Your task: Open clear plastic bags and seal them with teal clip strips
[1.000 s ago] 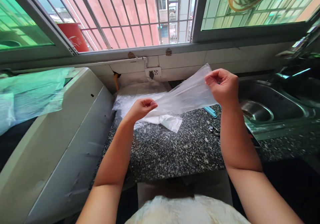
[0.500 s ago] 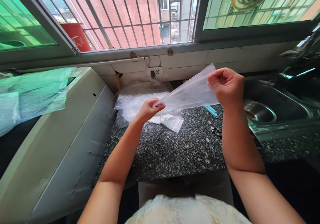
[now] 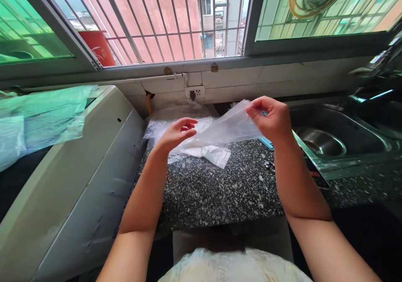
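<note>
A translucent plastic bag (image 3: 234,122) hangs from my right hand (image 3: 271,118), whose thumb and fingers pinch its upper right corner. The bag's other end slopes down to the left, over a pile of clear plastic bags (image 3: 194,141) on the speckled stone counter (image 3: 216,194). My left hand (image 3: 179,133) hovers above the left part of that pile, fingers curved and apart from the thumb, with nothing between them. Light blue strips (image 3: 266,143) lie under and beyond the right hand. A small shiny metal object (image 3: 268,164) sits beside the right forearm, too small to name.
At the right is a steel sink (image 3: 351,135) with a tap (image 3: 377,64). A white appliance (image 3: 84,164) draped with plastic sheeting (image 3: 50,118) borders the counter on the left. A wall socket (image 3: 196,92) and a barred window (image 3: 163,18) are at the back.
My left hand has let go of the bag's lower end and moved a little left. My right hand has come down and left, still pinching the bag.
</note>
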Motion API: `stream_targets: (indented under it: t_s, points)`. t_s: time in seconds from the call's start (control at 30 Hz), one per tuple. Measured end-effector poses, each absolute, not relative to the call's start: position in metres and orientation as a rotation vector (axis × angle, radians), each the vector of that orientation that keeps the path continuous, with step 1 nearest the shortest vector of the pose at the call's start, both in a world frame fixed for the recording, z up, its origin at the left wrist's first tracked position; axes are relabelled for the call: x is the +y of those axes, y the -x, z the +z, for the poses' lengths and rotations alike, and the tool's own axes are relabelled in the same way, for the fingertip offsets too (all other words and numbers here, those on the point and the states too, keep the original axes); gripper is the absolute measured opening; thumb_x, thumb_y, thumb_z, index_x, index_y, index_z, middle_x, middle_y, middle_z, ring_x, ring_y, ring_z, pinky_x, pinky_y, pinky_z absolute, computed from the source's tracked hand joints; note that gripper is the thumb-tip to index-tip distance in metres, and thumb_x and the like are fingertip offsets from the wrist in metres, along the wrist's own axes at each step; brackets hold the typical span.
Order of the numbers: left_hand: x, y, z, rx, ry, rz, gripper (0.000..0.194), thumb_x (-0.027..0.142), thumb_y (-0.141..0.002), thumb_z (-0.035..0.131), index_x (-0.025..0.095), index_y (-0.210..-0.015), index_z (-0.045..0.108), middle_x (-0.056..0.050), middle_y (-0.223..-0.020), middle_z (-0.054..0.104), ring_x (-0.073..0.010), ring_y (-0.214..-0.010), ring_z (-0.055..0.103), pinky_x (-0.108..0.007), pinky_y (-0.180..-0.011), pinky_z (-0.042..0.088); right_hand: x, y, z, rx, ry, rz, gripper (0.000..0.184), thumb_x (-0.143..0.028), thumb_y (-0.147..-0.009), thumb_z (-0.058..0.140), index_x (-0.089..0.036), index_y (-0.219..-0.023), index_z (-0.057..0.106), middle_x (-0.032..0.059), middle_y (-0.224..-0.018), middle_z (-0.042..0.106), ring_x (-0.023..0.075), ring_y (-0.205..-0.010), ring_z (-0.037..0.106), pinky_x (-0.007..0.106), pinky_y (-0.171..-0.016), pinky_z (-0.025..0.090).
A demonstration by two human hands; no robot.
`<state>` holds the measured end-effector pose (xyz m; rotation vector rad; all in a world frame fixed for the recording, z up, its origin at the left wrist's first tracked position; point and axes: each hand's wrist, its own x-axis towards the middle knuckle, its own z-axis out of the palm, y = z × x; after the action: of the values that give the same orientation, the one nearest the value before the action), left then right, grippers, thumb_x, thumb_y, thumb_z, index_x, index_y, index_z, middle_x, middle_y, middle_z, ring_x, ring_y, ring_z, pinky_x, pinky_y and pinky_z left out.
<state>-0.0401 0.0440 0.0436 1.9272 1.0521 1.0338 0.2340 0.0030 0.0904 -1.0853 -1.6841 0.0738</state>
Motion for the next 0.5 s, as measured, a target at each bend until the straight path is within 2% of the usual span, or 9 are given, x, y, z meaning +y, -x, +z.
stream_targets:
  t_s: [0.17, 0.5]
  points:
    - [0.013, 0.020, 0.060, 0.923, -2.120, 1.252, 0.033, 0.041, -0.073, 0.069, 0.021, -0.099, 0.064, -0.006, -0.096, 0.065, -0.0143, -0.086, 0.059, -0.028, -0.080, 0.050, -0.013, -0.206, 0.085, -1.895, 1.035, 0.115, 0.009, -0.025, -0.080, 0.059, -0.022, -0.071, 0.059, 0.0006, -0.070, 0.064, 0.0166, -0.069, 0.058, 0.033, -0.066, 0.046]
    - [-0.015, 0.002, 0.071, 0.919, -2.417, 1.457, 0.020, 0.032, -0.076, 0.070, 0.021, -0.093, 0.066, -0.003, -0.085, 0.065, -0.0150, -0.082, 0.059, -0.030, -0.076, 0.049, -0.026, -0.188, 0.082, -2.037, 0.969, 0.060, 0.014, -0.023, -0.082, 0.056, -0.022, -0.069, 0.058, 0.0010, -0.066, 0.063, 0.0157, -0.065, 0.053, 0.032, -0.064, 0.043]
